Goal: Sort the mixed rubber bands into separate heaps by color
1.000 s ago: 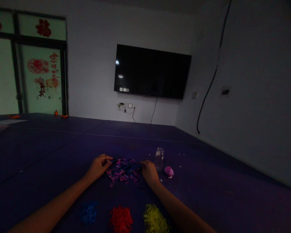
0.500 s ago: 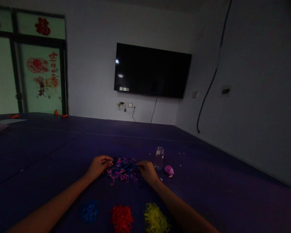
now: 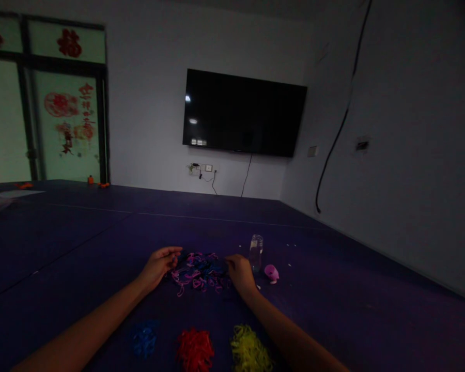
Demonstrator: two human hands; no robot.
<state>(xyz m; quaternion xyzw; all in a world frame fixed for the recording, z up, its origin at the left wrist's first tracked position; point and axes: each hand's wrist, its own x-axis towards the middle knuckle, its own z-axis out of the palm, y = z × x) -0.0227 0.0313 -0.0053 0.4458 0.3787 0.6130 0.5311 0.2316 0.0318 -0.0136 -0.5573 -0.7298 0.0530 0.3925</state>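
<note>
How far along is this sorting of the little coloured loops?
Three single-colour heaps already lie near the person: a blue pile, a red pile and a yellow pile. Both hands are at the mixed pile, the left hand at its left edge and the right hand at its right. That pile, mostly pink and dark loops, remains unsorted.

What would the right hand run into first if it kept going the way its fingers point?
Probably the mixed pile of pink and dark bands: the right hand points up-left with fingertips at the pile's right edge. The clear bottle stands off to its right.
</note>
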